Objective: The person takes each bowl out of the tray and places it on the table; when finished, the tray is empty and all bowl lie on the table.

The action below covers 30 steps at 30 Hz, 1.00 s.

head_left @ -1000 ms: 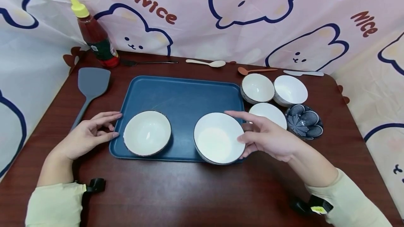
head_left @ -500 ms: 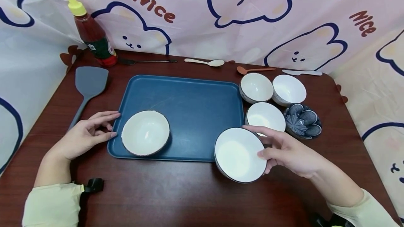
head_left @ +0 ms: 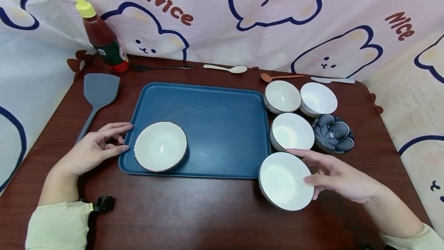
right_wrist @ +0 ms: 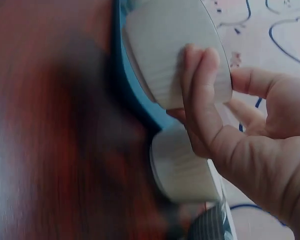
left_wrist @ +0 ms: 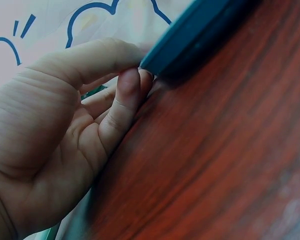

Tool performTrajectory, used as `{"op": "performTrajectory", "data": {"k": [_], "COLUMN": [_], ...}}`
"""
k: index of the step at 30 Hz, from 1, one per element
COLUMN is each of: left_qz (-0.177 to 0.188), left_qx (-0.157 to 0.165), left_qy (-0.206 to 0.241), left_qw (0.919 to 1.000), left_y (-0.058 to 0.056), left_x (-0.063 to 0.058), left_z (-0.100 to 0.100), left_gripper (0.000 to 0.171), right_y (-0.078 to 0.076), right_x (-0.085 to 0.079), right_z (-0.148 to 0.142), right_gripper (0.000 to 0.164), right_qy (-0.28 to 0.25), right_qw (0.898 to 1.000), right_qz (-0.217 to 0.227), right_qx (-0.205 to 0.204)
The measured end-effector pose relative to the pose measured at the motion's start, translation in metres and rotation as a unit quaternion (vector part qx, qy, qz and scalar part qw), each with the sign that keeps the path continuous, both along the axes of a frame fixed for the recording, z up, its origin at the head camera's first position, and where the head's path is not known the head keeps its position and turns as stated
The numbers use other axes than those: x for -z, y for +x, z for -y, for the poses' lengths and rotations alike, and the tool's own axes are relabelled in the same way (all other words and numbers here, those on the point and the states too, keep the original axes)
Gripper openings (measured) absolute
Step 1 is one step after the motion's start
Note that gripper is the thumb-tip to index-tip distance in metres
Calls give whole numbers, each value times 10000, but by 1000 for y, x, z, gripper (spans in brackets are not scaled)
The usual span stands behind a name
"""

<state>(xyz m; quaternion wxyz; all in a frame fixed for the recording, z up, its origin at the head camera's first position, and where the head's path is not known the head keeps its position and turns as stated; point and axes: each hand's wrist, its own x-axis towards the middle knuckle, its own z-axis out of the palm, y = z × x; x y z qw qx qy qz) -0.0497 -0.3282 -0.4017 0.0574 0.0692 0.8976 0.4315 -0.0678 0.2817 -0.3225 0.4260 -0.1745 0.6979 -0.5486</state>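
Observation:
My right hand grips a white bowl by its right side, thumb at the rim and fingers along the outer wall. In the right wrist view, this bowl appears raised off the table, near the blue tray's front right corner. The fingertips of my left hand touch the left edge of the blue tray. On the tray's left part stands a cream bowl. Just behind the held bowl is another white bowl, beside the tray's right edge.
Further bowls stand at right: a cream one, a white one and a dark patterned one. A grey spatula and sauce bottle are at left. A fork, a cream spoon, brown spoon and knife line the back.
My right hand has carried the white bowl rightward and toward me, from over the tray's right part to beyond its front right corner. My left hand stays at the tray edge.

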Motion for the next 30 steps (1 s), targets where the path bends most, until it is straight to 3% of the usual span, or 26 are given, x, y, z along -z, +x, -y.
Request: {"op": "performTrajectory", "data": {"k": [9, 30], "left_qz": [-8, 9], "left_qx": [15, 5], "left_qy": [25, -11], "left_qw": [10000, 10000], "left_y": [1, 0], "left_x": [0, -1], "left_z": [0, 0], "left_gripper": [51, 51], "right_y": [-7, -17], "right_x": [10, 24], "right_z": [-18, -39], "right_gripper": [62, 62], "right_qy": [-338, -114], "right_qw": [9989, 9988], "right_qz": [-110, -257], "right_qx": [-306, -400]}}
